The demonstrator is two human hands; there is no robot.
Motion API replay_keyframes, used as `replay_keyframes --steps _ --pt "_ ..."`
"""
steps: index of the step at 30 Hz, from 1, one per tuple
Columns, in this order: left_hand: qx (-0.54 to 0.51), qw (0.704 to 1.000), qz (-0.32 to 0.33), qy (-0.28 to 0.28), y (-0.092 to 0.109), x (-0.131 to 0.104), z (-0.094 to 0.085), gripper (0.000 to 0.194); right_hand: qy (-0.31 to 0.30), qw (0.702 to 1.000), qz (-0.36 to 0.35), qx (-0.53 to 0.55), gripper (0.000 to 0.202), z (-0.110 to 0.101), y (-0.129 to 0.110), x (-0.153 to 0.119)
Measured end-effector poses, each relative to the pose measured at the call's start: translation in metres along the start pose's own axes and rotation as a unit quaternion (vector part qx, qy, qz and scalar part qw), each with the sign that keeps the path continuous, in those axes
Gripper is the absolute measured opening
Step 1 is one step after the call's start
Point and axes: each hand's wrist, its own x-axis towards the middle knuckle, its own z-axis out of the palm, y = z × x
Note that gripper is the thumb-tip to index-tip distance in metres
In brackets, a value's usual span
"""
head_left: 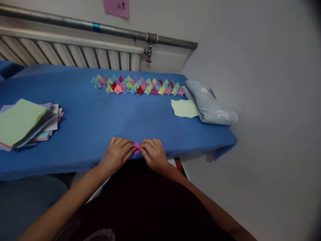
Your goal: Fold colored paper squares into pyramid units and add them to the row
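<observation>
Between my two hands, at the front edge of the blue-covered table (112, 117), is a small folded piece of bright pink paper (137, 147). My left hand (118, 152) pinches its left side with thumb and fingertips. On the right side, my right hand (153, 153) pinches it in the same way. The fingers hide its side edges. Farther back stand rows of small folded paper pieces (139, 90) in many colours, each with a pointed top.
A stack of coloured paper sheets (21, 120) lies at the left. One pale green sheet (184, 108) lies at the right, beside a rolled grey-blue blanket (213, 105). Behind the table are a radiator (72, 53) and a metal pipe (120, 31); a wall rises on the right.
</observation>
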Motion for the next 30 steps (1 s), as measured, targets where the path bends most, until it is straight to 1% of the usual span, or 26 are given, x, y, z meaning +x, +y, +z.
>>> replay_keyframes --steps 6,11,17,21,26,30 --pt "-0.008 0.995 -0.090 -0.031 -0.003 0.002 0.005 0.029 -0.006 0.998 0.062 0.015 0.020 -0.001 -0.007 0.007" --pt "-0.033 0.985 -0.160 -0.063 -0.003 0.008 0.005 0.028 -0.008 0.994 0.104 0.028 0.015 0.000 -0.008 0.011" --pt "-0.026 0.970 -0.221 -0.102 0.002 0.017 0.003 0.024 -0.027 0.992 0.119 0.014 0.015 -0.001 -0.010 0.015" --pt "-0.022 0.960 -0.255 -0.112 0.007 0.021 0.002 0.021 -0.029 0.992 0.126 0.006 0.016 -0.001 -0.010 0.016" --pt "-0.007 0.947 -0.294 -0.130 0.012 0.025 0.000 0.022 -0.023 0.991 0.129 0.011 0.019 -0.002 -0.010 0.017" --pt "-0.001 0.936 -0.319 -0.146 0.014 0.028 -0.002 0.023 -0.035 0.989 0.139 0.027 0.022 -0.004 -0.010 0.019"
